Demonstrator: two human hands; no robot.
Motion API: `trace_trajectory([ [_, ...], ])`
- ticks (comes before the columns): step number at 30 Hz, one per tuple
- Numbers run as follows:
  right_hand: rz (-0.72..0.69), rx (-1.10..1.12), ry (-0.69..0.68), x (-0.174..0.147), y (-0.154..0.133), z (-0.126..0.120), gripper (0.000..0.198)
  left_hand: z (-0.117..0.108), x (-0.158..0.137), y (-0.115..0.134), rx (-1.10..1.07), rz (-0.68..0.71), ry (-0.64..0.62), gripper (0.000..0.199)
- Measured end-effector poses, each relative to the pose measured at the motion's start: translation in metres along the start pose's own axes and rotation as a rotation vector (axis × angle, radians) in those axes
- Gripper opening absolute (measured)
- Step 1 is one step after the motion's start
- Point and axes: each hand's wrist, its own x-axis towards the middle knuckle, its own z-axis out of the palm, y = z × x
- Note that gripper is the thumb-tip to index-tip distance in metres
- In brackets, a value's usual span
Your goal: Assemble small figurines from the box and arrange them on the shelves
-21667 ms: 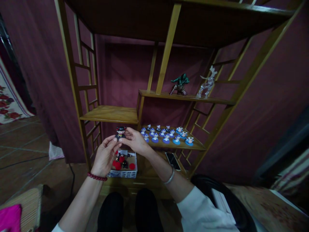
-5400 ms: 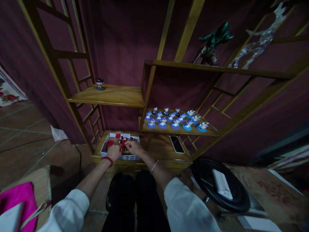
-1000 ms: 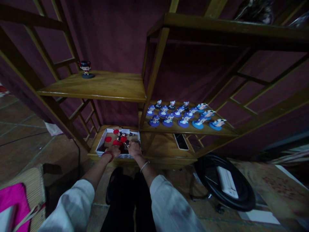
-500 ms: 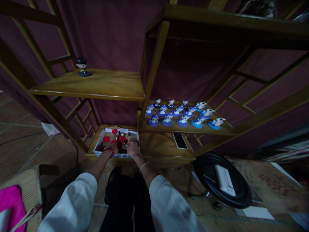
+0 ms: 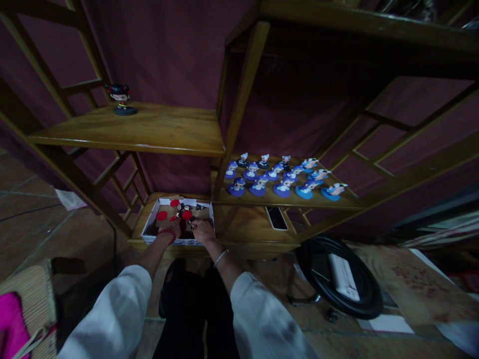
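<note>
Head: figurines (image 5: 182, 208) just beyond the hands (image 5: 204, 232)

Dim light puts a faint sheen on the varnished yellow-brown wooden shelf (image 5: 149, 132); the view's edges look stretched.

The left forearm (image 5: 154, 254) and right forearm (image 5: 225, 262) reach forward and down, converging on the white box (image 5: 151, 217). The left hand (image 5: 172, 229) bends over the box's front edge, back upward, fingertips hidden. The right hand (image 5: 204, 231) curls inside the box's front right corner, fingertips pinched together.
</note>
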Motion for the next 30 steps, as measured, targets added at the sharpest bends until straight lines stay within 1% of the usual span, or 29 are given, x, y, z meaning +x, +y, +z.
trace_trajectory([
  [4,-0.010,0.000,-0.027,0.0001,-0.0001,-0.0005,0.033,-0.0024,-0.0017,0.0040,0.028,-0.074,-0.027,0.047],
  [9,0.012,-0.014,-0.046,-0.0008,-0.0026,-0.0023,0.034,-0.0023,-0.0014,0.0046,0.021,-0.095,-0.014,0.043],
  [14,-0.007,-0.009,-0.036,-0.0021,-0.0039,-0.0047,0.033,-0.0040,-0.0004,0.0046,0.009,-0.125,-0.013,0.038],
  [19,-0.008,0.004,-0.014,-0.0019,-0.0040,-0.0048,0.031,-0.0063,-0.0012,0.0052,0.002,-0.133,-0.002,0.037],
  [25,0.037,0.003,0.007,-0.0007,-0.0040,-0.0034,0.029,-0.0042,0.0020,0.0031,-0.016,-0.124,0.002,0.036],
  [30,0.029,0.015,0.038,0.0000,-0.0036,-0.0019,0.029,-0.0062,0.0000,0.0033,-0.029,-0.111,0.008,0.034],
])
